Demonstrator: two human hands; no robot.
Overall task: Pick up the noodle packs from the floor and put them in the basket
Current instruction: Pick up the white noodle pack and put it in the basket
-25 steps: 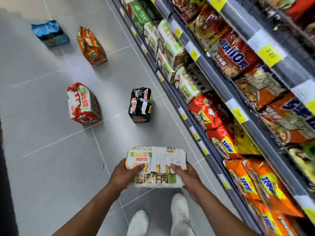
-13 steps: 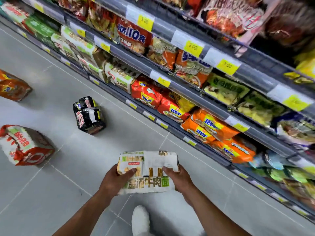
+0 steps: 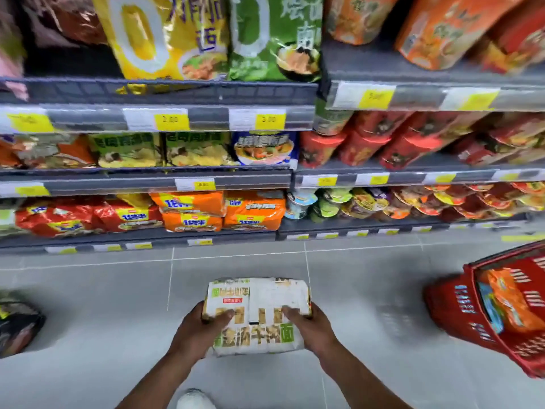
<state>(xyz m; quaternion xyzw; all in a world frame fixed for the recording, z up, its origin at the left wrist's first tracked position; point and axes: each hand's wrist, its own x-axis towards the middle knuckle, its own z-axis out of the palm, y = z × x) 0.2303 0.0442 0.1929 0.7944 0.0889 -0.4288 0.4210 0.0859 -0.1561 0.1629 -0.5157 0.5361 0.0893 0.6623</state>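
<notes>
I hold a white and green noodle pack (image 3: 257, 302) in front of me above the floor. My left hand (image 3: 200, 332) grips its left side and my right hand (image 3: 311, 327) grips its right side, thumbs on top. A red basket (image 3: 460, 314) stands on the floor at the right edge, with an orange pack (image 3: 510, 299) and a blue one inside. A black noodle pack (image 3: 17, 323) lies on the floor at the far left edge.
Grey shop shelves (image 3: 165, 178) full of noodle packs and cups run across the view straight ahead. Grey floor tiles (image 3: 88, 290) lie between the shelves and me. The toe of my white shoe (image 3: 193, 398) shows at the bottom.
The view has swung to the right: the shelves now face me, the red basket has come into sight, and the floor packs have slid off to the left. Both hands keep their hold on the pack.
</notes>
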